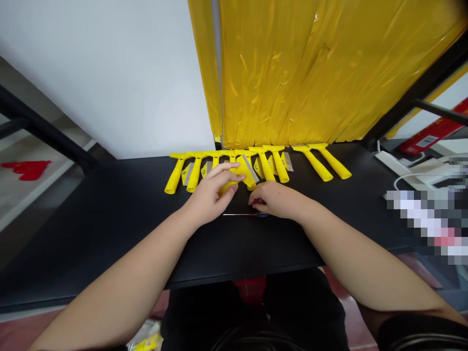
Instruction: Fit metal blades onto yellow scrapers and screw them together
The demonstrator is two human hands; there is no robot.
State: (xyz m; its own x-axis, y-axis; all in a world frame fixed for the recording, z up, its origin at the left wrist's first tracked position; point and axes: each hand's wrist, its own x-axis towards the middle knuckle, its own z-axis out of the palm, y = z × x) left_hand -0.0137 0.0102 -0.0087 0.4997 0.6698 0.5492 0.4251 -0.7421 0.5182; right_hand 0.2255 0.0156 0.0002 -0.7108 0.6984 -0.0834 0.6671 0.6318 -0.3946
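My left hand (214, 187) lies over a yellow plastic scraper (236, 178) and grips it, with the scraper's steel blade (250, 168) angled up past my fingertips. My right hand (270, 199) rests curled on the black table (109, 234), just right of the left. Beneath its fingers is a thin screwdriver (237, 214) with a dark handle, partly hidden. Whether that hand holds it, I cannot tell. Several yellow scrapers (321, 163) lie in a row behind my hands, with loose razor blades (287, 161) among them.
A wall of yellow plastic sheeting (292, 73) rises behind the table, beside a white wall (102, 73). A white power strip (395, 165) and cables lie at the right, near a pixelated patch. Black metal bars frame both sides.
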